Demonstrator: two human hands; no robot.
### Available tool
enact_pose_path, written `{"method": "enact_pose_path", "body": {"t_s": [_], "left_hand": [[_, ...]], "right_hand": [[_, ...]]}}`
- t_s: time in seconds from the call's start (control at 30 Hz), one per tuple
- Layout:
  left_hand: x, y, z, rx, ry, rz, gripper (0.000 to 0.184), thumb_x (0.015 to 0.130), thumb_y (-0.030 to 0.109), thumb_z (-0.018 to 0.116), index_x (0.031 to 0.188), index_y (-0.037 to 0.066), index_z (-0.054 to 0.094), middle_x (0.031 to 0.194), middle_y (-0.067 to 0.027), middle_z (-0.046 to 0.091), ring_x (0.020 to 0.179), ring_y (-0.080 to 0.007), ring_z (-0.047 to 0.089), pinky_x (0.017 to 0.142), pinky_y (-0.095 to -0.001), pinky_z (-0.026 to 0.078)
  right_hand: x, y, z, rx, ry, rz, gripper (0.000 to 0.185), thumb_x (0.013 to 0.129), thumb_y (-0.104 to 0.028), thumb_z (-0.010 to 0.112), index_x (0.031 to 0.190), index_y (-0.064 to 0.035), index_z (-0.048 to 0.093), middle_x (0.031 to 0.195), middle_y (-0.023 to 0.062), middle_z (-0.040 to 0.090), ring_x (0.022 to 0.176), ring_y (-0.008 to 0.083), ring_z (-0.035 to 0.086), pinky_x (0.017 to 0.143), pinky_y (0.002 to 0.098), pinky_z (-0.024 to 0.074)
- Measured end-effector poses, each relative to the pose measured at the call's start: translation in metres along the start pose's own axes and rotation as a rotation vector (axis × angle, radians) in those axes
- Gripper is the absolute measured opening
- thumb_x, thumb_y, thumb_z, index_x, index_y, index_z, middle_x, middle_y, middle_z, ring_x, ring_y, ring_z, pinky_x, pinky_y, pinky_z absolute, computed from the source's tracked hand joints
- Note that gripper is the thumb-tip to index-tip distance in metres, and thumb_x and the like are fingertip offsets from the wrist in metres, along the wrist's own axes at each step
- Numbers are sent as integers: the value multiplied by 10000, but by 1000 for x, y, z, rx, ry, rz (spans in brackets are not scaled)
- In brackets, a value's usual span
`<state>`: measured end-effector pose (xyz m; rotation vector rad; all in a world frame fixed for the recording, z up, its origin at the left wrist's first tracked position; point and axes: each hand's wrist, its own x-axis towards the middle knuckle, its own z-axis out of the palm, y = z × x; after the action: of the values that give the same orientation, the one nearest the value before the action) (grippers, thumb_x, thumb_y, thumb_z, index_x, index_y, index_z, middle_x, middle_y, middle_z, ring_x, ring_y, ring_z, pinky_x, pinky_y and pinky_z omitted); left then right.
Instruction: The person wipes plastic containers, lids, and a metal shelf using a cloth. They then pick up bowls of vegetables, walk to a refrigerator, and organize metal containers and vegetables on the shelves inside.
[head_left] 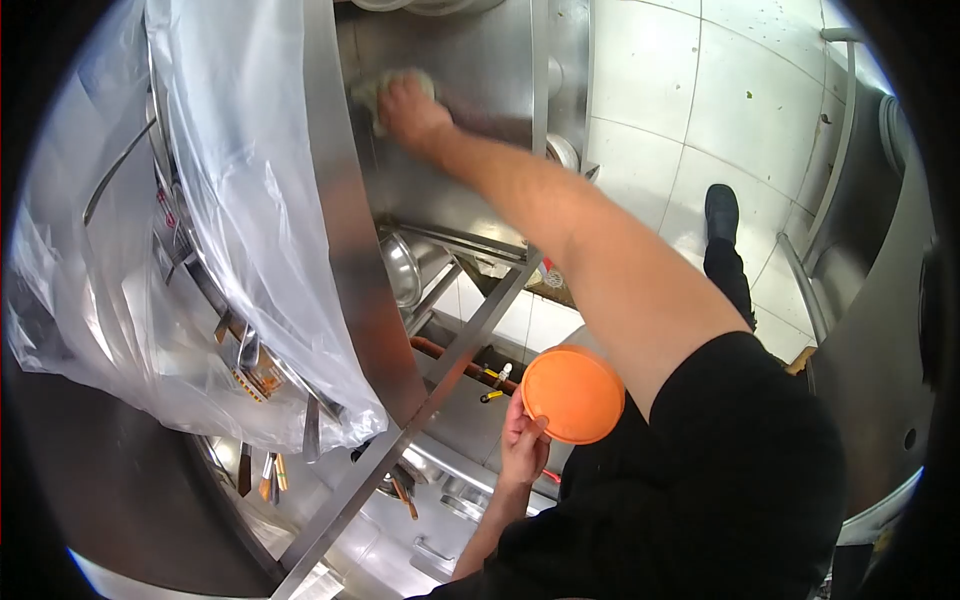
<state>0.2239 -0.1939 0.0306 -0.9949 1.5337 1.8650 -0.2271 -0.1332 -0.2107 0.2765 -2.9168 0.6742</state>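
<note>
My left hand [524, 440] grips the edge of a round orange plastic lid [573, 393], thumb on its top face, low in the head view. My right arm stretches far out toward the top left. At its end my right hand [408, 104] is closed over a pale cloth [366, 96], which is pressed on a stainless steel surface [470, 110]. Most of the cloth is hidden under the fingers, and the hand is slightly blurred.
Clear plastic sheeting [245, 180] covers a rack of utensils at left. A steel frame bar [400, 445] crosses below my reaching arm. A metal bowl [400, 272] sits beneath the steel surface. A black shoe [721, 212] stands on the white tiled floor [745, 110].
</note>
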Motion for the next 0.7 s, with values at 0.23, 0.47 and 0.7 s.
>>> {"method": "enact_pose_path", "body": {"t_s": [0.23,0.47,0.7], "left_hand": [[-6,11,-3,-25,-1,-4,671,950,-68,559,1574,36,335,1548,-116,463,1440,-233,456,1206,-397,383],[-12,-1,-19,-50,-40,29,662,951,-74,556,1568,25,338,1555,-124,456,1454,-239,443,1206,-400,387],[-11,-6,-22,-88,-75,9,639,964,-84,544,1560,32,344,1541,-128,468,1440,-235,460,1200,-402,400]], "right_hand": [[-108,-65,-11,309,-483,-477,267,922,-229,633,1088,-97,796,1264,110,705,1245,302,615,1033,433,498],[8,94,-39,-1,95,-45,331,961,-246,572,1203,-78,725,1330,136,630,1257,306,571,1008,449,464],[-137,-40,-13,173,-140,-76,356,965,-213,549,1215,-38,733,1323,179,659,1249,336,598,1064,430,457]]}}
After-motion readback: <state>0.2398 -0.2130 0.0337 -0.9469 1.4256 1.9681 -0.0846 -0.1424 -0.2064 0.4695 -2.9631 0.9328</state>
